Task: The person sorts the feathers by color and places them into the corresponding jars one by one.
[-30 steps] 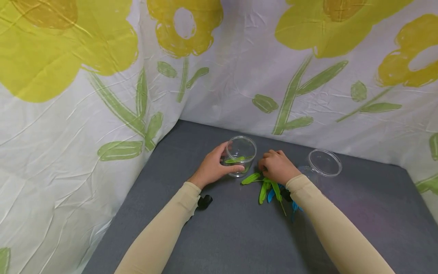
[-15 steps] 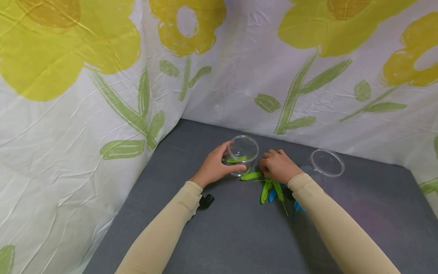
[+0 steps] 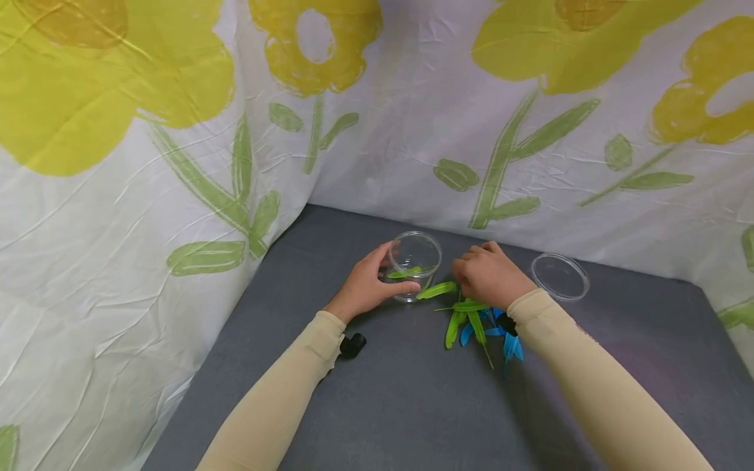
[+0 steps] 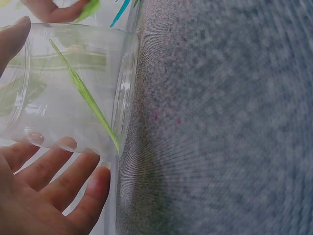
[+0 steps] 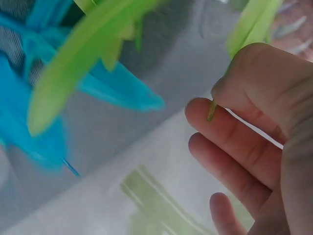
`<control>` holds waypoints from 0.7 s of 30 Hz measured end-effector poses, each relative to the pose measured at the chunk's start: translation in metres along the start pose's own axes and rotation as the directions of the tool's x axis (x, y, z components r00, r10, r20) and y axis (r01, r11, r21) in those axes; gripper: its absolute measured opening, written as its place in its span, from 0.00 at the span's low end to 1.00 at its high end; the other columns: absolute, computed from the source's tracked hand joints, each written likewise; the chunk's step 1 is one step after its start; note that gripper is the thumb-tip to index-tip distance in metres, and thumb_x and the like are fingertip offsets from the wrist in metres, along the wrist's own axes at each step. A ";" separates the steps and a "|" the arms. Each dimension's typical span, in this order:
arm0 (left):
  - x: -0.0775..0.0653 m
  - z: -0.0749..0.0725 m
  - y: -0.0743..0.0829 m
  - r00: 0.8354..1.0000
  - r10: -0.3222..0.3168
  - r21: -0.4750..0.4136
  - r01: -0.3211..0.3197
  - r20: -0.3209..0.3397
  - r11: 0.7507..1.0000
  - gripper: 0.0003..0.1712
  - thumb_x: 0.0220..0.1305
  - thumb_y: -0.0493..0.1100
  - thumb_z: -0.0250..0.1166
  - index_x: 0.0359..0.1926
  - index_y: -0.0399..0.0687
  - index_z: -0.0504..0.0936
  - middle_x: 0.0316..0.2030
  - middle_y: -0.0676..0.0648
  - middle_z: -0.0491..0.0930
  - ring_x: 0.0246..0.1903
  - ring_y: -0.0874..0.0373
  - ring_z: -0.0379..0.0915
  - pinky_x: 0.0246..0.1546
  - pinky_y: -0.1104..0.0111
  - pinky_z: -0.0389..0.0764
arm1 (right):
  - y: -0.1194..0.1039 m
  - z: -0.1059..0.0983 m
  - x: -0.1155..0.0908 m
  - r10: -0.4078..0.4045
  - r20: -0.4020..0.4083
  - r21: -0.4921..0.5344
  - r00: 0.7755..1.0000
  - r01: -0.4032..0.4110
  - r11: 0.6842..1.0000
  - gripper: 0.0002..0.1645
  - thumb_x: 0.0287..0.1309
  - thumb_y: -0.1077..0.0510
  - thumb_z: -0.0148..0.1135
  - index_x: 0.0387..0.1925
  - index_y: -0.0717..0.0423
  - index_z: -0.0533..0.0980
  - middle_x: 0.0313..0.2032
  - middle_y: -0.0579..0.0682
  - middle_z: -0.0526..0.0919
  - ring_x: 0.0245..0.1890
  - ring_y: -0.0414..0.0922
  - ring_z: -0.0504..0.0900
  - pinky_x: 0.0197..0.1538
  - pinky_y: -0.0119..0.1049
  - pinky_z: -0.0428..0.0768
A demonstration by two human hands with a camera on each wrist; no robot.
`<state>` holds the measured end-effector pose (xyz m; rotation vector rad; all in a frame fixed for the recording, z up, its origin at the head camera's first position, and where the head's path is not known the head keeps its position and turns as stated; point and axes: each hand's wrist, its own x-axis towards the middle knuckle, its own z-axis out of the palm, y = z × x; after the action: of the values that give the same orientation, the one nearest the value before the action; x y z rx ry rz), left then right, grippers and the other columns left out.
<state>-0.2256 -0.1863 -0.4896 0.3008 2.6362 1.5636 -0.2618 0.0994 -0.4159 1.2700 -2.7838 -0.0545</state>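
Note:
My left hand (image 3: 372, 286) grips a clear plastic jar (image 3: 427, 267) standing upright on the table, thumb on its near side and fingers round the far side. Inside the jar leans a green feather (image 4: 87, 95). Just right of it, my right hand (image 3: 493, 278) pinches another green feather (image 3: 437, 290) by its quill between thumb and index finger; the other fingers curl loosely in the right wrist view. The held feather's tip points toward the jar's near side. Below that hand lie several green feathers (image 3: 474, 324) and blue feathers (image 5: 122, 88), partly hidden by the wrist.
Behind the right wrist is a clear round plastic rim (image 3: 567, 299); whether it is a jar or a lid, I cannot tell. The grey table (image 3: 389, 405) meets a flower-printed curtain (image 3: 400, 144) at the back and left. A black wrist device (image 3: 352, 347) sits under the left sleeve.
My right hand has lifted slightly up and to the right, drawing the pinched green feather away from the pile. More blue feathers show. My left hand still holds the jar in place.

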 end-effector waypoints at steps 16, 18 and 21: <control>-0.001 0.001 -0.001 1.000 0.001 -0.008 -0.001 -0.001 1.000 0.62 0.55 0.74 0.79 0.84 0.70 0.60 0.75 0.52 0.72 0.73 0.51 0.73 0.69 0.49 0.81 | 0.018 -0.077 -0.025 0.138 -0.058 -0.048 0.989 -0.141 0.989 0.10 0.66 0.68 0.64 0.32 0.50 0.79 0.31 0.46 0.84 0.41 0.51 0.81 0.70 0.68 0.65; -0.001 0.002 -0.001 1.000 0.004 -0.004 -0.004 0.001 1.000 0.62 0.55 0.75 0.79 0.84 0.70 0.60 0.75 0.52 0.72 0.73 0.51 0.73 0.69 0.49 0.81 | 0.020 -0.083 -0.026 0.148 -0.095 -0.060 0.984 -0.154 0.986 0.09 0.65 0.68 0.64 0.32 0.51 0.79 0.31 0.48 0.86 0.42 0.53 0.82 0.70 0.69 0.64; -0.001 0.002 -0.001 1.000 0.007 -0.011 -0.007 -0.002 1.000 0.61 0.54 0.74 0.80 0.84 0.72 0.61 0.75 0.52 0.72 0.73 0.51 0.74 0.69 0.49 0.81 | 0.018 -0.088 -0.024 0.126 -0.164 -0.100 0.978 -0.144 0.984 0.08 0.64 0.67 0.68 0.33 0.51 0.81 0.33 0.49 0.88 0.43 0.53 0.84 0.71 0.70 0.66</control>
<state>-0.2239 -0.1853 -0.4910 0.3080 2.6297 1.5805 -0.2519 0.1299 -0.3289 1.0103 -2.6821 -0.0958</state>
